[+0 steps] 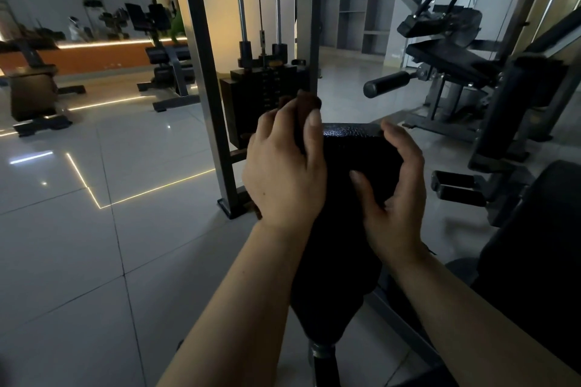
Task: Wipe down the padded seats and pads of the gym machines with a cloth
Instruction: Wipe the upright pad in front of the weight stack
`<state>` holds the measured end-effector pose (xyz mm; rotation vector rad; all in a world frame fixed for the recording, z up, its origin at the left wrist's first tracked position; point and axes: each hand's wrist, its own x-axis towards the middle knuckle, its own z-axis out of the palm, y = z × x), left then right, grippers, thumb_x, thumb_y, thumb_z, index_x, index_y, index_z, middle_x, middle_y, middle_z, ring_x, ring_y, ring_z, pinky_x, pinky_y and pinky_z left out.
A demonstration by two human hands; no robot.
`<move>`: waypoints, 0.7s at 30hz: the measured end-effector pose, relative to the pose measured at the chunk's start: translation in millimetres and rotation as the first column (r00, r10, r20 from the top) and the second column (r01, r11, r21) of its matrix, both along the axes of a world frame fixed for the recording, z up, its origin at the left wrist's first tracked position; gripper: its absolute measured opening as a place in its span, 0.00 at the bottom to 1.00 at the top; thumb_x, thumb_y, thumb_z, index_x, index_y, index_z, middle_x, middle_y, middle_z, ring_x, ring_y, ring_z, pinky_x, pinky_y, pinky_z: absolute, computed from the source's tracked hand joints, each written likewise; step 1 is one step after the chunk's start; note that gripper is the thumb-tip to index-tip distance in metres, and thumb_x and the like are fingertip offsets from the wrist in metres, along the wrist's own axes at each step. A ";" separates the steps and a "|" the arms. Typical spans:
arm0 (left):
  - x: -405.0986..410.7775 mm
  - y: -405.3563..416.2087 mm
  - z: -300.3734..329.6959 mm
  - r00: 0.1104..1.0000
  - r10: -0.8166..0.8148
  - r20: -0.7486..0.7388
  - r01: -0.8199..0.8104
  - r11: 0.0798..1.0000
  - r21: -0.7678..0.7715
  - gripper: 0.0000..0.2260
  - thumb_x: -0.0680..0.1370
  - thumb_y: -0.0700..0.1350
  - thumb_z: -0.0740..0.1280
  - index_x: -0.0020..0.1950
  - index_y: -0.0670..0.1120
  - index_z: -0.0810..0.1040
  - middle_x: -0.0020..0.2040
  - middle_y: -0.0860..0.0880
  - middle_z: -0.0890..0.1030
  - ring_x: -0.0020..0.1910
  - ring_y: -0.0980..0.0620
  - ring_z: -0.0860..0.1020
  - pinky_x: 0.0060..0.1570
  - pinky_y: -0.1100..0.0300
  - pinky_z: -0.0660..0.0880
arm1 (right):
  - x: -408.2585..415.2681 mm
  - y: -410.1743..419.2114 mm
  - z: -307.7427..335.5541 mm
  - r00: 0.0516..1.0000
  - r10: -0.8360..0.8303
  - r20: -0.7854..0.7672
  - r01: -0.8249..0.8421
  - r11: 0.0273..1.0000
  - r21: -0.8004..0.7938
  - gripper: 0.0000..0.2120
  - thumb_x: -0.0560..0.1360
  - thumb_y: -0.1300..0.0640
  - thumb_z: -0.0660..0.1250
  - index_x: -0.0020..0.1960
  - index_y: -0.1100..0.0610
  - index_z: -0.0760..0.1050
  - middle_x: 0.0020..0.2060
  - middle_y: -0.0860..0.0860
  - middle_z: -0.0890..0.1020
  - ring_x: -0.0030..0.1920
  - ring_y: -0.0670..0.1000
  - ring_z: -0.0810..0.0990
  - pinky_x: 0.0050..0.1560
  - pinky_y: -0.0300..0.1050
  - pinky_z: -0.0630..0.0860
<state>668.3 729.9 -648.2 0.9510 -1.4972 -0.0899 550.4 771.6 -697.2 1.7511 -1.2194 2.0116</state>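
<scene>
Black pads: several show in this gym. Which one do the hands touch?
The glossy pad on the post right below the camera; both hands grip it. The roller pad and the rest stand untouched.

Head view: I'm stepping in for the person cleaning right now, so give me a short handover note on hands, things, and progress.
Left hand: shut on the brown cloth, bunched at the far left edge of the black pad.
Right hand: open, its fingers curled over the pad's right side, steadying it.
Pad sits on a post just in front of the weight stack.
Done: cannot tell how much of this pad is wiped.
Left: finish this pad, then the black seat at right and the leg machine behind.
</scene>
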 end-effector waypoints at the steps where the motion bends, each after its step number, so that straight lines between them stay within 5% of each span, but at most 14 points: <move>1: 0.2 -1.3 1.4 1.000 0.023 0.012 -0.023 1.000 -0.006 0.24 0.78 0.61 0.50 0.59 0.49 0.77 0.54 0.51 0.77 0.50 0.51 0.77 0.39 0.58 0.71 | 0.3 0.4 0.3 1.000 -0.008 -0.003 0.008 1.000 0.000 0.25 0.76 0.59 0.66 0.69 0.63 0.62 0.67 0.60 0.70 0.69 0.59 0.68 0.69 0.48 0.67; 4: 0.8 -0.9 -16.1 0.998 0.005 -0.067 -0.008 0.998 -0.055 0.24 0.78 0.61 0.53 0.62 0.46 0.74 0.58 0.50 0.77 0.53 0.52 0.77 0.40 0.60 0.72 | 2.7 1.4 1.1 0.999 -0.039 -0.013 0.039 0.999 -0.004 0.25 0.75 0.60 0.66 0.68 0.65 0.62 0.66 0.60 0.70 0.69 0.59 0.69 0.69 0.47 0.67; 9: 0.0 15.6 -116.6 0.965 -0.068 -0.252 0.089 0.993 0.072 0.34 0.77 0.65 0.53 0.73 0.42 0.62 0.69 0.55 0.67 0.64 0.75 0.63 0.59 0.77 0.62 | 3.9 3.2 0.2 0.998 -0.059 -0.005 0.059 0.998 -0.011 0.24 0.76 0.59 0.66 0.68 0.65 0.63 0.66 0.60 0.70 0.70 0.58 0.68 0.70 0.49 0.66; 13: 1.6 28.5 -187.7 0.941 -0.104 -0.323 0.200 0.939 0.281 0.36 0.76 0.70 0.50 0.72 0.44 0.62 0.69 0.42 0.70 0.65 0.58 0.69 0.58 0.74 0.66 | 3.3 2.5 -1.0 0.998 -0.056 -0.007 0.055 0.998 -0.020 0.24 0.76 0.59 0.66 0.68 0.64 0.62 0.66 0.57 0.69 0.70 0.58 0.67 0.70 0.51 0.65; 15: 3.1 24.3 -175.5 0.932 -0.089 -0.350 0.190 0.946 0.264 0.33 0.78 0.66 0.50 0.69 0.40 0.67 0.64 0.42 0.73 0.63 0.49 0.72 0.57 0.73 0.66 | 2.3 1.6 -1.0 0.999 -0.045 -0.012 0.044 0.999 -0.026 0.24 0.76 0.59 0.66 0.68 0.64 0.62 0.66 0.57 0.69 0.70 0.59 0.67 0.70 0.51 0.65; 18: 3.5 10.0 -105.7 0.934 -0.045 -0.356 0.103 0.984 0.145 0.25 0.80 0.55 0.51 0.66 0.39 0.71 0.60 0.44 0.77 0.58 0.51 0.74 0.53 0.73 0.67 | 1.9 1.3 -0.7 0.999 -0.047 -0.015 0.047 0.999 -0.029 0.24 0.76 0.60 0.66 0.68 0.64 0.62 0.66 0.58 0.69 0.70 0.59 0.67 0.70 0.51 0.65; 21: -1.1 -1.2 -45.3 0.943 -0.026 -0.332 0.054 0.996 0.075 0.25 0.78 0.56 0.51 0.66 0.42 0.71 0.59 0.46 0.78 0.57 0.53 0.74 0.50 0.71 0.66 | 2.4 1.3 -0.4 0.998 -0.058 -0.015 0.057 0.998 -0.025 0.24 0.76 0.59 0.66 0.68 0.66 0.62 0.66 0.60 0.70 0.70 0.60 0.68 0.70 0.52 0.66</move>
